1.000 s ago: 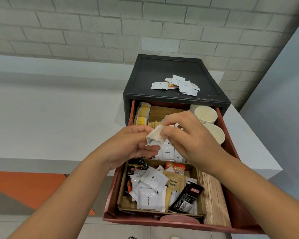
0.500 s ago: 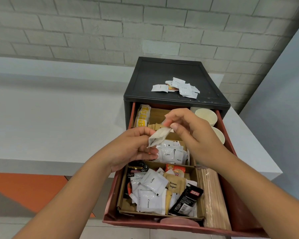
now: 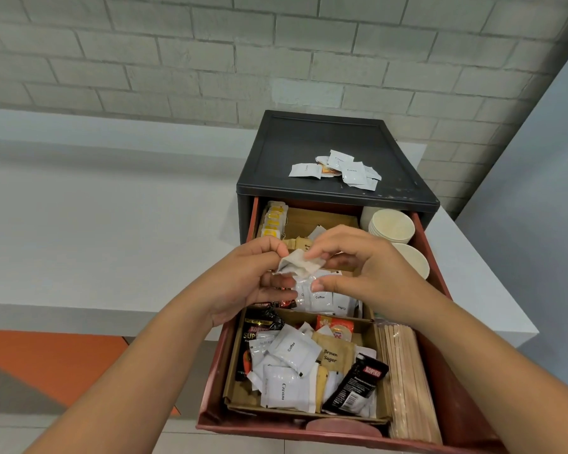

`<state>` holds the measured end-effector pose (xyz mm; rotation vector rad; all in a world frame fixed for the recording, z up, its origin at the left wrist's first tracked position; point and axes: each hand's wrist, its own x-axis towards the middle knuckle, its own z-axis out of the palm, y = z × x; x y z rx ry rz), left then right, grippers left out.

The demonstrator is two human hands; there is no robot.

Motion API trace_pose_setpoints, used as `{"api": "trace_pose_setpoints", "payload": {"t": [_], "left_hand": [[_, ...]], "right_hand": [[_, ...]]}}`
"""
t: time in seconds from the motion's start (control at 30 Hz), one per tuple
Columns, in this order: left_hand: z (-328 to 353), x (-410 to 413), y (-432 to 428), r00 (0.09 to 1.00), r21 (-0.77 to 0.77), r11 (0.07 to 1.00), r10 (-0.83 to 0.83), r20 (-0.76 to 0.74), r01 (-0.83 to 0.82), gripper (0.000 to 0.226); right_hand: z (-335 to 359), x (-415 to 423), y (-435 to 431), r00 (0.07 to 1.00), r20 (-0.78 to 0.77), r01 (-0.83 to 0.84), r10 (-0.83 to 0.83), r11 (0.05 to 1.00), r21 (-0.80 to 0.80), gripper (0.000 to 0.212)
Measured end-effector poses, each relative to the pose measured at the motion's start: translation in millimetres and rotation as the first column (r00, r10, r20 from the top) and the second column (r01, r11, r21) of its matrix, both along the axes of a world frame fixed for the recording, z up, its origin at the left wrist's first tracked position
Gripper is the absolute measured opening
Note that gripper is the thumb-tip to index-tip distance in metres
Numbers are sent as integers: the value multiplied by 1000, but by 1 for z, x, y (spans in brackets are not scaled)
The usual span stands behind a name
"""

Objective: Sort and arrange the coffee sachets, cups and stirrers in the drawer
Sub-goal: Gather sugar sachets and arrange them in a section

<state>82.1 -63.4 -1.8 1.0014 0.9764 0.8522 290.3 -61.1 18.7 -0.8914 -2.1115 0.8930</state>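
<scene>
Head view: a crumpled white sachet is held above the middle of the open red drawer. Its long axis runs roughly left to right, and its surface is creased and puffed. The left hand pinches its left end with curled fingers. The right hand curls its fingers onto the right edge, with the thumb just below.

Two cups lie on their sides at the drawer's back right, mouths facing the camera. One bundle of wooden stirrers lies along the right side, lengthwise front to back, too many to count.

The front cardboard tray holds a loose heap that includes two black Kopiko sachets, a Brown Sugar sachet and white ones marked Coffee and Cream. About six sachets lie scattered on the black cabinet top. A row of yellow tea bags stands at the back left. The cabinet stands on a white bench.
</scene>
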Motion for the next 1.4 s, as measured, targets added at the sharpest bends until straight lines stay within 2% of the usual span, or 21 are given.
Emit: {"api": "trace_pose_setpoints", "payload": {"t": [0.13, 0.2, 0.27, 0.33, 0.43, 0.53, 0.57, 0.63, 0.67, 0.7, 0.77, 0.83, 0.93, 1.0, 1.1, 1.27, 1.33, 1.37, 1.4], "left_hand": [[2, -5, 0, 1000, 22, 1000, 15, 27, -16, 32], [2, -6, -1, 999, 92, 995, 46, 2, -46, 22], [1, -6, 0, 992, 204, 975, 106, -65, -91, 13], [-1, -5, 2, 971, 335, 934, 184, -155, -123, 9], [-1, -4, 3, 901, 525, 843, 311, -302, -115, 12], [3, -6, 5, 778, 662, 750, 409, -477, 12, 12], [5, -8, 5, 703, 697, 711, 451, -550, 90, 10], [11, -12, 6, 480, 727, 612, 560, -676, 311, 8], [14, -14, 7, 399, 700, 591, 574, -715, 402, 9], [16, -17, 8, 369, 653, 613, 539, -757, 446, 9], [21, -20, 10, 372, 532, 702, 388, -843, 473, 12], [20, -19, 10, 363, 469, 732, 317, -876, 494, 12], [14, -11, 9, 304, 486, 675, 379, -874, 556, 9], [9, -7, 9, 349, 517, 645, 381, -856, 563, 9], [5, -2, 8, 421, 547, 646, 359, -833, 532, 8], [0, -6, 6, 600, 648, 676, 369, -710, 351, 13], [-2, -9, 6, 611, 673, 673, 402, -682, 307, 18], [-4, -9, 6, 604, 671, 676, 408, -685, 305, 20], [-5, -9, 6, 599, 663, 681, 402, -693, 310, 22]], "right_hand": [[-12, -3, 3, 983, -113, 138, -142, 989, -44, 17], [-18, -6, 5, 944, -237, 188, -229, 965, -184, 14], [-23, -10, 6, 883, -374, 140, -283, 920, -365, 12], [-26, -13, 6, 826, -459, 54, -326, 857, -512, 21], [-31, -15, 6, 843, -431, 1, -322, 802, -598, 29], [-35, -14, 6, 884, -338, 72, -324, 807, -586, 21], [-36, -13, 6, 895, -294, 121, -336, 816, -565, 20], [-36, -11, 7, 914, -191, 223, -358, 836, -500, 23], [-36, -9, 7, 919, -148, 261, -365, 846, -464, 24], [-35, -8, 7, 923, -119, 284, -365, 857, -430, 24], [-33, -7, 6, 935, -65, 304, -349, 882, -361, 22], [-31, -8, 5, 951, 1, 297, -309, 911, -285, 20], [-28, -12, 4, 964, 135, 246, -229, 961, -126, 22], [-30, -18, 4, 948, 219, 231, -230, 973, 22, 22], [-30, -24, 5, 924, 253, 247, -286, 953, 174, 5], [-21, -21, 7, 945, 174, 254, -276, 957, 142, 10], [-20, -18, 9, 886, 339, 256, -315, 944, 206, 12], [-20, -17, 10, 862, 389, 265, -324, 944, 198, 13], [-19, -16, 11, 871, 376, 284, -315, 949, 138, 13]]}}
